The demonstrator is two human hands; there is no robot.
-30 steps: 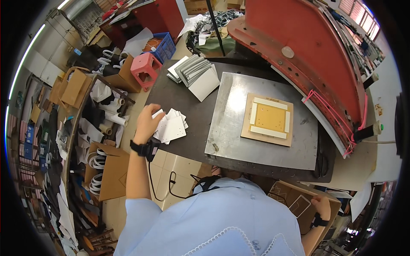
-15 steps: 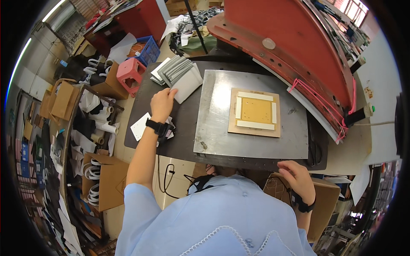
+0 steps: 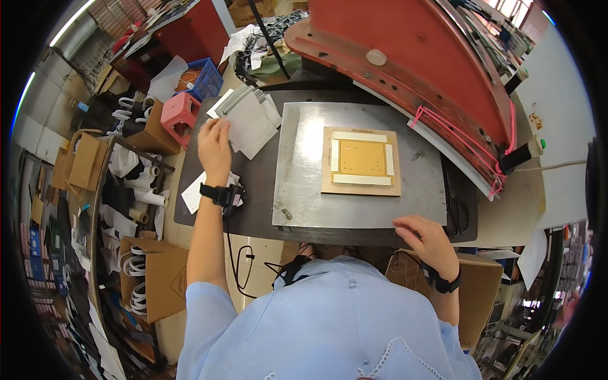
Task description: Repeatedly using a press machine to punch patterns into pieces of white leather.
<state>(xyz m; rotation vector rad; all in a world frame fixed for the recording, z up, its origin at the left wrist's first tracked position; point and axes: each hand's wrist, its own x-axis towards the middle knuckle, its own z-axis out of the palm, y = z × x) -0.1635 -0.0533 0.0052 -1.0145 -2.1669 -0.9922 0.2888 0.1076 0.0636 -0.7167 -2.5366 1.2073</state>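
Dark desk point(image 3: 258, 201) under left grip point(image 3: 214, 149), near edge by right grip point(image 3: 429, 244). Pink stool point(image 3: 182, 113) beyond left grip, leftward. Tiled floor point(image 3: 253, 273) bodyward of it. Tube light point(image 3: 71, 23) far beyond, leftward. Pale wall point(image 3: 560, 126) beyond right grip, to its right; bright window point(image 3: 512, 9) farther off.

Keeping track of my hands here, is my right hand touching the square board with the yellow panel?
Apart: the head view shows a bare stretch of metal plate between the right hand and the square board.
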